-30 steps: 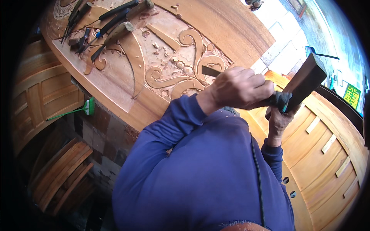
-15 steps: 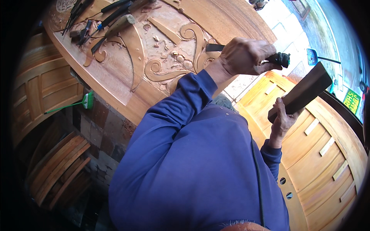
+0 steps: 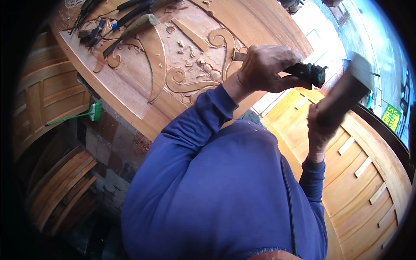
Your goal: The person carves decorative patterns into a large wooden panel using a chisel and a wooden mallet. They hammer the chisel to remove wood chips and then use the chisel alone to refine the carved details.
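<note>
My left hand point(image 3: 268, 68) is wrapped round a chisel, its blade point(image 3: 239, 56) pointing left over the carved scrolls and its dark, ragged handle end point(image 3: 314, 74) sticking out to the right. A dark rectangular wooden block point(image 3: 346, 93), blurred by motion, is gripped at its lower end by my right hand point(image 3: 320, 130). The block stands tilted, just right of the handle end and apart from it. Beneath my left hand lies a wooden panel point(image 3: 125, 86) carved with raised scrolls point(image 3: 177, 78). Whether the blade's tip touches the wood, I cannot tell.
Several dark-handled carving tools point(image 3: 130, 17) lie on the panel's far left. Wood chips point(image 3: 182, 47) litter the carving. A paneled wooden door point(image 3: 346, 186) leans on the right, with small strips on it. At left are a green broom point(image 3: 94, 112) and stacked curved wooden pieces point(image 3: 65, 182).
The block in my right hand has swung more upright and is now blurred. My left hand, with the chisel, has shifted slightly left and nearer.
</note>
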Demonstrator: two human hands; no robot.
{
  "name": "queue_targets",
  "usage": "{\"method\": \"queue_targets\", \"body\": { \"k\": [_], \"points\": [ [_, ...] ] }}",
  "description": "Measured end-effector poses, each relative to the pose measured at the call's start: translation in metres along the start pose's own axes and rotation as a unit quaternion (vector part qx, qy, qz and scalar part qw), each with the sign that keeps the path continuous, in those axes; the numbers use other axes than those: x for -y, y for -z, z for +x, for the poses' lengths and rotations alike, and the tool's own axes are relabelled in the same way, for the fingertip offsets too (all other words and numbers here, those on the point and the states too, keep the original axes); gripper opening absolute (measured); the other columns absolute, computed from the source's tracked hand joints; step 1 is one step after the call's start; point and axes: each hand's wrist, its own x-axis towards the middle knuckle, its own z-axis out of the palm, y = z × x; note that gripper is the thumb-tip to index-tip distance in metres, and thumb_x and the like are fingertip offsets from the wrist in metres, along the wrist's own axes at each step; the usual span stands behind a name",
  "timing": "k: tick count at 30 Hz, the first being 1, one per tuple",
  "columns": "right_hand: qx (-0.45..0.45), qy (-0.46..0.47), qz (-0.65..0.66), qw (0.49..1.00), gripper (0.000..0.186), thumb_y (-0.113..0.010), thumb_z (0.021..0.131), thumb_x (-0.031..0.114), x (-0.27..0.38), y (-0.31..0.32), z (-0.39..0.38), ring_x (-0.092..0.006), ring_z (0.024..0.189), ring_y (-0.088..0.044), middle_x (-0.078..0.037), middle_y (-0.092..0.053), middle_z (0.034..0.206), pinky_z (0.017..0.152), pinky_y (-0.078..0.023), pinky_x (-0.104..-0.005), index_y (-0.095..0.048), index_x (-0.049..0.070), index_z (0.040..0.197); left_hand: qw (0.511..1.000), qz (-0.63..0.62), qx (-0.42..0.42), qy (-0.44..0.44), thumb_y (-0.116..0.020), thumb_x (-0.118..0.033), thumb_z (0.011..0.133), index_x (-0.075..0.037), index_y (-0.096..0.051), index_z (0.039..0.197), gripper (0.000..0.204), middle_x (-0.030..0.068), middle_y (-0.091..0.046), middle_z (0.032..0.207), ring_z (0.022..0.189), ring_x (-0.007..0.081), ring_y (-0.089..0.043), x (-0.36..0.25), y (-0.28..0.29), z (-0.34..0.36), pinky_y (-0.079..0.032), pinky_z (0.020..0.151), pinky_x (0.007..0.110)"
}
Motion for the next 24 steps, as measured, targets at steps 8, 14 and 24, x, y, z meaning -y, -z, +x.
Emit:
{"method": "queue_targets", "body": {
  "k": [8, 14, 24],
  "points": [
    [0.033, 0.015, -0.018, 0.999, 0.089, -0.083, 0.077, 0.005, -0.027, -0.014, -0.024, -0.0296, 0.133, -0.057, -0.021, -0.055, 0.146, 0.111, -0.045, -0.0397, -0.038, 0.002, 0.155, 0.989, 0.129, 0.028, -0.061, -0.082, -0.053, 0.081, -0.014, -0.066, 0.106, 0.049, -0.0027, -0.052, 0.063, 0.051, 0.0159, -0.054, -0.023, 0.023, -0.009, -0.045, 0.046, 0.032],
    [-0.046, -0.111, 0.103, 0.987, 0.096, -0.083, 0.077, -0.005, -0.037, -0.004, -0.040, -0.0242, 0.124, -0.059, -0.015, -0.053, 0.143, 0.098, -0.055, -0.0371, -0.031, 0.008, 0.156, 0.994, 0.048, 0.099, -0.004, -0.083, -0.049, 0.079, -0.016, -0.064, 0.090, 0.039, -0.0009, -0.057, 0.067, 0.055, 0.0166, -0.062, -0.042, 0.000, -0.003, -0.048, 0.048, 0.032],
    [-0.078, -0.080, 0.178, 0.978, 0.083, -0.078, 0.080, -0.010, -0.010, 0.007, -0.026, -0.0198, 0.099, -0.066, -0.011, -0.066, 0.108, 0.087, -0.056, -0.0350, -0.039, 0.007, 0.151, 0.996, -0.005, 0.085, 0.010, -0.085, -0.049, 0.079, -0.014, -0.074, 0.093, 0.039, 0.0024, -0.071, 0.074, 0.064, 0.0198, -0.072, -0.002, -0.007, 0.000, -0.055, 0.055, 0.031]
  ]
}}
